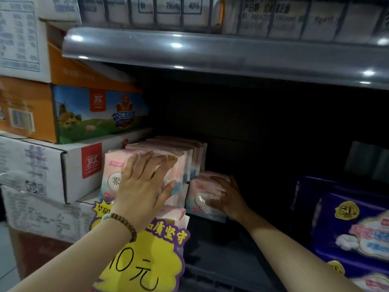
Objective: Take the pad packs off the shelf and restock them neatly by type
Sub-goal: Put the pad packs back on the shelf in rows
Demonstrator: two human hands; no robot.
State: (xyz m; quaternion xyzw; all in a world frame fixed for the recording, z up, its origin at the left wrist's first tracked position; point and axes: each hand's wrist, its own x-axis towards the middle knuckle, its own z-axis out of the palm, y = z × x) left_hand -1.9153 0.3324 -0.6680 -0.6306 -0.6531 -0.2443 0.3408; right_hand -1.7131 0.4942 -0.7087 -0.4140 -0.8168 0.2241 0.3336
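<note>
Head view looks down into a dark metal shelf (221, 249) in a shop. A row of pink and white soft pad packs (168, 148) stands on the left side of the shelf, one pack behind another. The left hand (143, 182) lies flat on the front pack of the row, with its fingers straight and spread apart. A brown wooden bead bracelet (124, 222) sits on that wrist. Just beside the row, lower and to the right, is a small pink pad pack (200, 190). The right hand (229, 199) is on this pack, with its fingers across the front. It is too dark there to tell if the hand grips the pack or only touches it. A yellow paper price sign with a purple edge (147, 260) hangs below the row. Big dark purple pad packs (353, 228) lie far to the right. White and orange cardboard boxes (52, 165) are stacked on the left. A shiny grey shelf edge (210, 53) runs across the top.
</note>
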